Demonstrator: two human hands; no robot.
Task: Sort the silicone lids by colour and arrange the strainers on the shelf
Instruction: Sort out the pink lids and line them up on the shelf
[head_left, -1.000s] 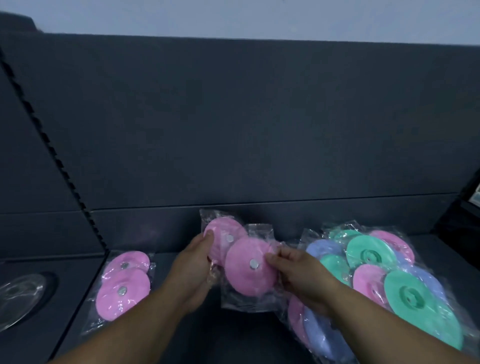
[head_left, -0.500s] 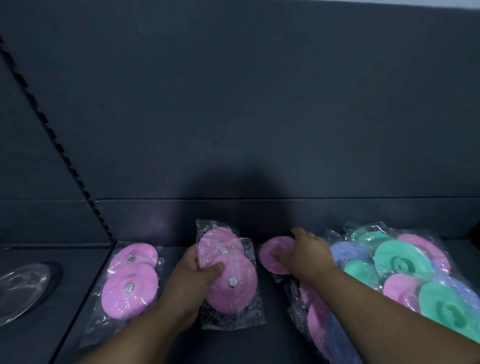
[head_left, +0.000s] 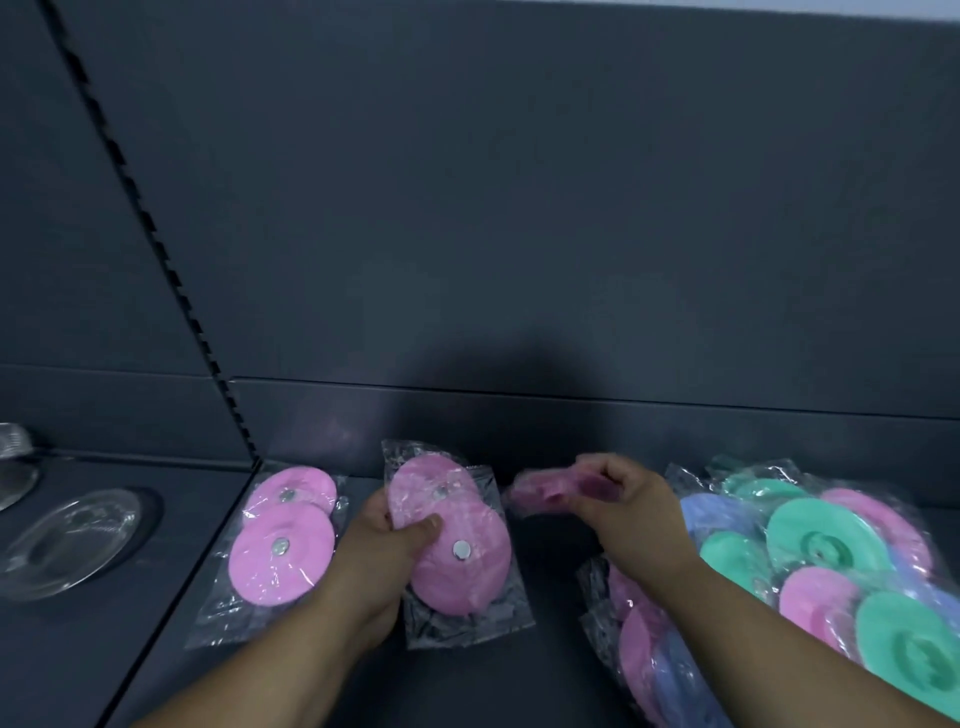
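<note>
Risk: your right hand (head_left: 628, 504) pinches a pink lid pack (head_left: 545, 486) by its slippery film only. The pack is blurred, so I cannot tell how secure the pinch is. It could slip and drop into the mixed pile (head_left: 810, 535) at the right end of the shelf (head_left: 550, 665), undoing the sort.

Your left hand (head_left: 384, 540) grips a two-lid pink bag (head_left: 457, 540), thumb on top, mid-shelf near the back edge. Its loose film may snag the sorted pink bag (head_left: 283, 540) just beside it, toward the left edge.

Lids: soft flat discs, metal centre studs, clear crinkled wrap.
</note>
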